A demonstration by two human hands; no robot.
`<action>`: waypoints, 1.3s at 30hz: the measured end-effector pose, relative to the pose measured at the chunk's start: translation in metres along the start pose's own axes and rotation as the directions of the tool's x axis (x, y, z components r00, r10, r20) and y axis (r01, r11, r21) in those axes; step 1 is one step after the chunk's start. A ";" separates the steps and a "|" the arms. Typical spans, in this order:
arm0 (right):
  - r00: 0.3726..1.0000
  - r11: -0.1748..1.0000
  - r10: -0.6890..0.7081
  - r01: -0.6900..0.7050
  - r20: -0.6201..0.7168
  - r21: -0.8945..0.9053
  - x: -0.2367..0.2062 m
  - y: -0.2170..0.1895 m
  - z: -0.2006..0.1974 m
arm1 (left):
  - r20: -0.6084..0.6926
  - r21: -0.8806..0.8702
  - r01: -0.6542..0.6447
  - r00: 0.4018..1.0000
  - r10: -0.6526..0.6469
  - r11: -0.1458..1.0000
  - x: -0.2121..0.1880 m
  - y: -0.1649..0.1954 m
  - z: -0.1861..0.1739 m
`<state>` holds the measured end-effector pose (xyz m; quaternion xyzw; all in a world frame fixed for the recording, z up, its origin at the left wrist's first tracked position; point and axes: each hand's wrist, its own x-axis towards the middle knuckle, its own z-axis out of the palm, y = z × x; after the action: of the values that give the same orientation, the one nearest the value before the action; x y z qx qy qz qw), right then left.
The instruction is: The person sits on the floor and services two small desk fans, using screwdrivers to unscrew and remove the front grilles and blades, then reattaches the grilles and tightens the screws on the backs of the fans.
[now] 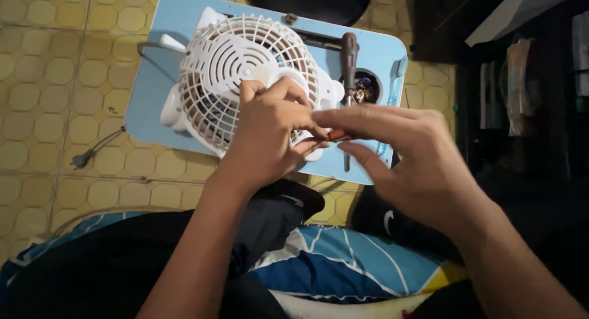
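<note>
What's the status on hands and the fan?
Left hand resting on white fan grille. Right hand pinching a small reddish part beside it. Screwdriver lying on blue table, untouched.

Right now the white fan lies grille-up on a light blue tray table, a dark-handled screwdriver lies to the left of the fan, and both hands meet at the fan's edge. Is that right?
Not quite. In the head view the screwdriver lies to the right of the white fan, not left. The rest holds: the fan lies grille-up on the light blue tray table, and the left hand and right hand meet at its edge.

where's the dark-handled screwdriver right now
In the head view, the screwdriver lies on the blue table, just right of the white fan and beyond the right hand.
</note>
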<state>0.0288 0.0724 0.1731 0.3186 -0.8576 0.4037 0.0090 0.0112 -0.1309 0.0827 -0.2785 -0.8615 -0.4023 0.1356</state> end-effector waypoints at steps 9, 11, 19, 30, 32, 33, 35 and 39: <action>0.989 0.984 0.138 -0.144 -0.058 -0.109 0.005 -0.001 0.008 | -0.013 -0.024 0.057 0.998 -0.057 0.998 0.000 0.001 0.000; 1.000 0.998 0.015 -0.017 -0.023 -0.056 0.006 -0.005 0.003 | -0.019 -0.016 0.042 0.999 -0.043 0.999 -0.001 0.000 -0.001; 0.974 0.966 0.197 -0.212 -0.112 -0.145 0.007 -0.006 0.008 | 0.005 -0.060 0.110 0.994 -0.110 0.992 0.000 0.003 0.002; 0.972 0.973 0.221 -0.225 -0.077 -0.045 0.002 0.003 0.000 | -0.043 -0.055 0.086 0.995 -0.088 0.995 0.000 0.002 0.000; 0.943 0.948 0.313 -0.318 -0.110 -0.028 0.001 0.004 0.008 | -0.005 -0.038 0.048 0.999 -0.048 0.998 0.000 0.001 -0.001; 0.962 0.963 0.257 -0.263 -0.093 -0.055 0.000 0.003 0.008 | 0.013 -0.030 0.029 1.000 -0.028 0.999 0.000 0.001 -0.002; 0.989 0.984 0.141 -0.146 -0.053 -0.103 -0.002 0.001 0.008 | -0.031 -0.024 0.019 0.999 -0.020 1.000 0.000 0.001 0.000; 0.995 0.989 0.099 -0.099 0.005 0.112 -0.002 -0.004 0.014 | -0.070 -0.010 0.016 0.997 -0.017 1.000 0.001 0.002 0.005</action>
<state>0.0361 0.0622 0.1657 0.2753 -0.8485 0.4511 -0.0288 0.0113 -0.1253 0.0809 -0.2576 -0.8566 -0.4170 0.1610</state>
